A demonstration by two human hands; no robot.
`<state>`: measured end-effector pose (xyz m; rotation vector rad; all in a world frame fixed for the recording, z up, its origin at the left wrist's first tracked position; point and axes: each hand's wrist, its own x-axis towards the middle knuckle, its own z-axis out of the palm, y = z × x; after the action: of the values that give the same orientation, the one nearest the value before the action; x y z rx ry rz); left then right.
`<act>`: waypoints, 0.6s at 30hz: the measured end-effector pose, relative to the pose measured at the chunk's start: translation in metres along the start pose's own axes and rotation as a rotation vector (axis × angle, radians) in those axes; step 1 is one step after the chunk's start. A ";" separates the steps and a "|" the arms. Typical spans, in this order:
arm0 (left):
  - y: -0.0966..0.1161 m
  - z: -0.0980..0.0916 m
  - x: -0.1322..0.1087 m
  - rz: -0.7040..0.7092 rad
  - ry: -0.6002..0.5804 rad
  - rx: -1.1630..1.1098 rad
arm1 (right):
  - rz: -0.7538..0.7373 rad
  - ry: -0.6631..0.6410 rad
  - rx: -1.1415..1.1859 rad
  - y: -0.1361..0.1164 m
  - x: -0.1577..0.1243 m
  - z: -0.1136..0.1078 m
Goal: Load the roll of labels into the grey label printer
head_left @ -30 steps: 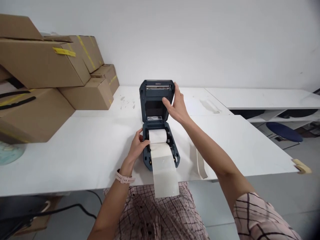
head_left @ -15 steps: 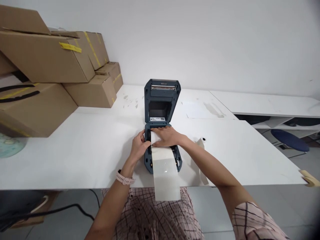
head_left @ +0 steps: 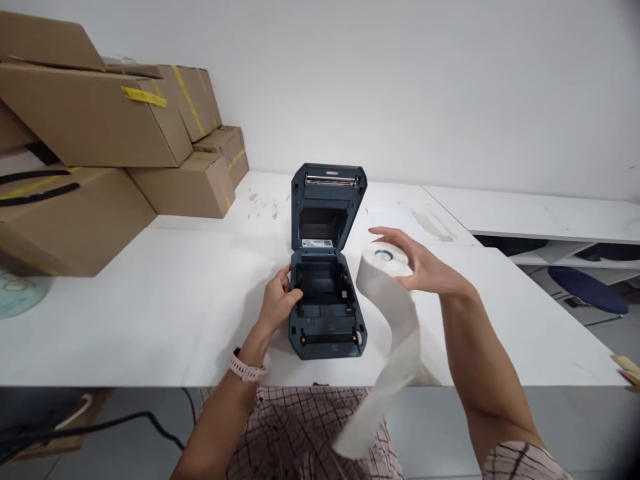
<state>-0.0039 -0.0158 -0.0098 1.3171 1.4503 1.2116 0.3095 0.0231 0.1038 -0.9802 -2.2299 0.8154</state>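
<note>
Tabletop: white top (head_left: 175, 320) spanning mid-frame; stains upper centre; paper sheet (head_left: 387, 217) lying flat behind right hand (head_left: 425, 263).
Room: pale wall (head_left: 400, 87) along the top; stacked cardboard boxes (head_left: 100, 120) upper left, yellow tape on them; blue stool seat (head_left: 587, 287) at far right; grey floor (head_left: 435, 427) lower right.
Edges: table's front edge runs across lower frame; label printer (head_left: 327, 313) just behind it, centre; boxes bound the left side.
Moving room: tabletop stretches between boxes and printer; another stretch right of right forearm.
Left hand (head_left: 280, 297): gripping printer's left wall, thumb over rim; lid (head_left: 325, 220) up.
Right hand: gripping label roll (head_left: 377, 275), centre right, beside printer; loose strip (head_left: 405, 333) hangs past front edge, end blurred.
</note>
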 end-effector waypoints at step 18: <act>-0.014 -0.001 0.004 -0.007 -0.027 -0.092 | 0.329 0.244 0.373 0.110 -0.093 -0.002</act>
<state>-0.0086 -0.0115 -0.0234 1.2607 1.3628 1.2373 0.4120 0.0111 0.0035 -1.1998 -1.6557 1.1390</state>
